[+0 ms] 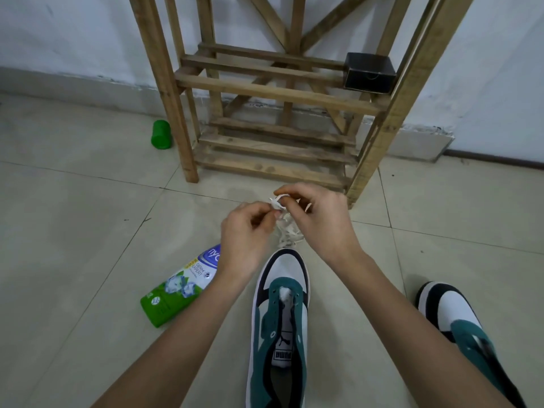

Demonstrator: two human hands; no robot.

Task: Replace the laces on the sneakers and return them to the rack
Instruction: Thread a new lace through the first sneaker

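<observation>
Both hands are held over the floor (pixel 88 201), just past the toe of the near sneaker (pixel 279 319). The left hand (pixel 247 228) has its fingers (pixel 272 214) pinching a white lace (pixel 276 202) at a bunched bit. The right hand (pixel 318 219) has curled fingers pinching the same lace from the other side. A loop seems to sit round one fingertip, but blur makes that unsure. The rest of the lace hangs into a loose tangle on the tile between the hands and the toe.

The near sneaker is green, white and black, eyelets bare, toe towards the rack (pixel 273 92). A second sneaker (pixel 459 328) is on the floor at right, partly behind the right forearm. The wooden rack stands against the wall beyond the hands, with a black box (pixel 369 72) on a shelf at its right end. A green bottle (pixel 176 290) lies left of the near sneaker, partly under the left wrist. A green cup (pixel 161 134) lies by the rack's left leg.
</observation>
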